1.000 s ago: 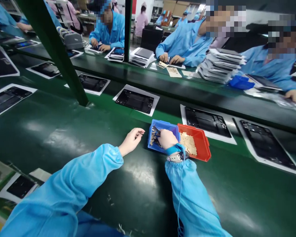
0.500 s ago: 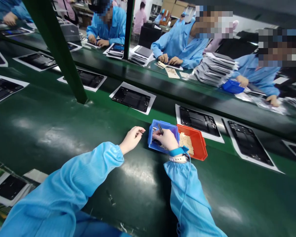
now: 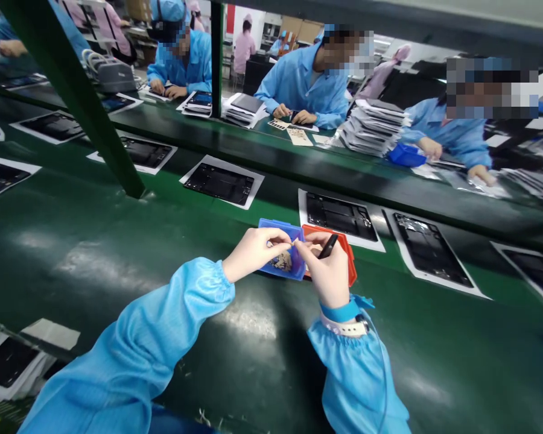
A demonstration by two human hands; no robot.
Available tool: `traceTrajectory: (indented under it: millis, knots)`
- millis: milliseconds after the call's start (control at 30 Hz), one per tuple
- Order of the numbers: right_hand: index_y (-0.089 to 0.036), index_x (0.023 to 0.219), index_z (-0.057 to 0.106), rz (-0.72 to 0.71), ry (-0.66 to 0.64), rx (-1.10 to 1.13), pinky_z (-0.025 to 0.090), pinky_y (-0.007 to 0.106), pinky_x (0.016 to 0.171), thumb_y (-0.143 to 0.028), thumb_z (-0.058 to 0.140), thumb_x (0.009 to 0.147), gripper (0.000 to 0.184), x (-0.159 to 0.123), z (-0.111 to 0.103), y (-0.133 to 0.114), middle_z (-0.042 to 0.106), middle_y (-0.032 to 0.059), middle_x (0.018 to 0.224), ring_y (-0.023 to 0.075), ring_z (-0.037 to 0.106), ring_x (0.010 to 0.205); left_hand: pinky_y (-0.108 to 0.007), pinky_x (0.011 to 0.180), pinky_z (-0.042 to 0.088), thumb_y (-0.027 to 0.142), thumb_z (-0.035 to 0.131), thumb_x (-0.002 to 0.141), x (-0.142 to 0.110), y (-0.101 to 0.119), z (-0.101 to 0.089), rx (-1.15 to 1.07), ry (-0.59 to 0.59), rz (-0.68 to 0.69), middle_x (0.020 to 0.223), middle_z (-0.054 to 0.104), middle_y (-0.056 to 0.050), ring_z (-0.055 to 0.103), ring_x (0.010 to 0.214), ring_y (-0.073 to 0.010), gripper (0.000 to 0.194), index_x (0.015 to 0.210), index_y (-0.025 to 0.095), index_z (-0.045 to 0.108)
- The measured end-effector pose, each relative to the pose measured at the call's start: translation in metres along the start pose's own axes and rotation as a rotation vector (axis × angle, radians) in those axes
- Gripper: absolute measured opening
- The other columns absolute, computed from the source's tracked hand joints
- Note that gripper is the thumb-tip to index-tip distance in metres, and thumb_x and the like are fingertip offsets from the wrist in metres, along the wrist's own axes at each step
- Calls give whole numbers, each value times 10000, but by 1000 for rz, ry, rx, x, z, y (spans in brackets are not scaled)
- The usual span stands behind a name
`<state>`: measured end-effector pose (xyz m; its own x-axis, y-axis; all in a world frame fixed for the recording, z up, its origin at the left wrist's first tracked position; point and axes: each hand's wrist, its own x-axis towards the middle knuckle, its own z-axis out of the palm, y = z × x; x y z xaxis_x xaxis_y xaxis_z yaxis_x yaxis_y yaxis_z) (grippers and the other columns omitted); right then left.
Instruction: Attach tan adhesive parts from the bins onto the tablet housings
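Above a blue plastic bin (image 3: pixel 276 223), my left hand (image 3: pixel 253 254) is closed in a pinch, thumb against forefinger. Its fingertips meet those of my right hand (image 3: pixel 329 274); whatever is pinched between them is too small to make out. A black pen-like tool (image 3: pixel 329 246) sticks up from my right hand, gripped between thumb and fingers. Small beige and dark pieces (image 3: pixel 281 261) lie in the blue bin. Partly hidden behind my right hand is a red bin (image 3: pixel 352 268), side by side with the blue one. My right wrist wears a blue strap (image 3: pixel 341 310) with a cord.
Black tablet-like housings on white sheets line the green bench, one (image 3: pixel 341 217) behind the bins, another (image 3: pixel 432 250) to the right. A slanted green post (image 3: pixel 90 114) rises at left. Across the bench, people in blue work beside a stack of sheets (image 3: pixel 371 128).
My right hand has come up out of the blue bin with the tool. My left hand has moved right and closed, meeting the right fingertips. The whole view has shifted slightly.
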<state>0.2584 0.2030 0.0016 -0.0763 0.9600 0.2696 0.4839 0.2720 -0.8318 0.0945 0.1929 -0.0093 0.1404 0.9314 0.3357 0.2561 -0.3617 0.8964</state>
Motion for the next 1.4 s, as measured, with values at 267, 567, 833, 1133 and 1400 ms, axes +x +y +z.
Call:
traceTrajectory:
  millis: [267, 567, 833, 1133, 1400]
  knots:
    - [-152, 871, 697, 2, 56, 15, 469, 299, 657, -424, 601, 791, 300, -15, -32, 9, 691, 67, 830, 170, 600, 679, -242, 769, 515, 253, 607, 835, 5, 14, 40, -79, 32, 4, 906, 723, -34, 670, 839, -173, 140, 862, 159, 706]
    - [-157, 811, 672, 5, -60, -27, 472, 293, 686, -431, 566, 813, 294, -9, -35, 27, 678, 52, 798, 169, 605, 699, -236, 680, 524, 252, 605, 824, 7, 2, 55, -89, -19, -92, 819, 719, -38, 665, 722, -160, 145, 825, 139, 696]
    - [-158, 811, 629, 33, 97, -249, 456, 343, 777, -363, 481, 824, 253, 13, -52, 57, 646, 88, 839, 214, 596, 799, -223, 681, 512, 207, 552, 829, 8, -1, 53, -34, -22, -95, 818, 673, -25, 638, 762, -141, 91, 821, 152, 623]
    - [-156, 729, 647, 52, 96, -405, 438, 394, 810, -365, 550, 763, 233, 17, -73, 57, 637, 103, 814, 255, 587, 819, -224, 670, 485, 238, 500, 889, 5, -2, 55, -28, -58, -89, 861, 609, -13, 609, 792, -131, 115, 993, 188, 497]
    - [-169, 855, 675, -9, -267, -83, 440, 263, 590, -329, 566, 771, 211, -3, -65, 10, 666, 39, 800, 128, 527, 597, -239, 700, 461, 222, 447, 913, 1, 9, 51, -35, -91, -12, 874, 574, -8, 580, 796, -132, 37, 921, 199, 475]
